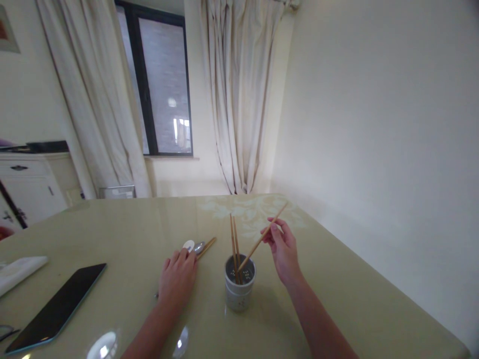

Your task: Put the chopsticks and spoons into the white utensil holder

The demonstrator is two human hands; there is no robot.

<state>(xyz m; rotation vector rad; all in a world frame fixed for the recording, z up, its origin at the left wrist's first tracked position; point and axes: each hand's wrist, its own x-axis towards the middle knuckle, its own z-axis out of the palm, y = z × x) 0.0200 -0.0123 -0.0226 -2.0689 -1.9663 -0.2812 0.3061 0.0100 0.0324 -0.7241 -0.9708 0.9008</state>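
Observation:
A wooden chopstick [260, 241] slants up to the right, pinched near its upper part by my right hand [283, 249]. Its lower end is inside a grey utensil cup [237, 297] with small holes. Two more chopsticks [234, 244] lean upright in that cup. To the left, my left hand [177, 276] is closed over a bundle of utensils lying on the table. From under its fingers show a metal spoon [199, 247], a white rounded spoon end [189, 245] and chopstick ends [208, 246]. A handle tip pokes out by the wrist; the hand hides the rest.
The glossy pale-green table [134, 229] reflects light. On its left lie a dark tablet [58, 306], a white object [22, 271] and part of some glasses [7, 331]. A wall [374, 149] runs along the right side; curtains [243, 99] and a window stand behind.

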